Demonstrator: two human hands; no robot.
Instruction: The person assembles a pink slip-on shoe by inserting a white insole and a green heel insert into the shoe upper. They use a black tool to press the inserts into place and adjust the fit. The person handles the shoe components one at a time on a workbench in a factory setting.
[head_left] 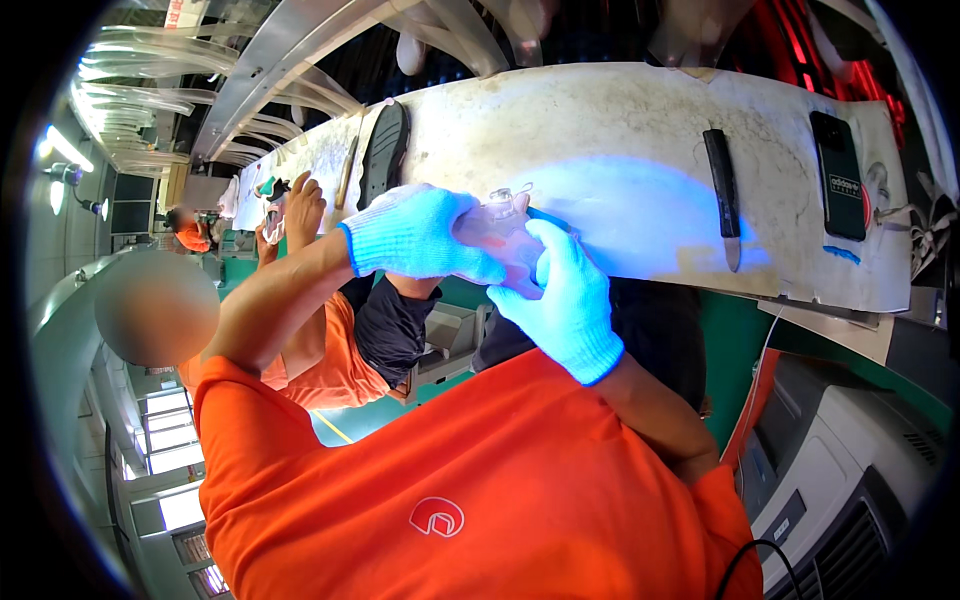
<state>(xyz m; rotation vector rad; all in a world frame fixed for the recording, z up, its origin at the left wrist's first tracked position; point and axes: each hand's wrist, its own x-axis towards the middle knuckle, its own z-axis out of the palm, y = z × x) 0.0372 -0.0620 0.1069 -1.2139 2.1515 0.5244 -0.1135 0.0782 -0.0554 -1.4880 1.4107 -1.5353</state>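
I wear white knitted gloves with blue cuffs. My left hand (425,235) is closed round a pale pinkish, soft-looking piece (503,232) with curved lines on it, held just over the table's near edge. My right hand (568,305) grips the same piece from the other side, its thumb and forefinger at the edge. What kind of piece it is I cannot make out, as the gloves cover much of it. By the right fingers a small dark strip (545,217) shows, partly hidden. Beyond my left hand lies a black shoe sole (385,142).
On the worn pale table (620,130), lit bluish in the middle, lie a black-handled knife (720,185) and a dark phone (840,185) to the right. A co-worker's hand (303,210) is raised at the left. A grey-white machine (850,460) stands at lower right.
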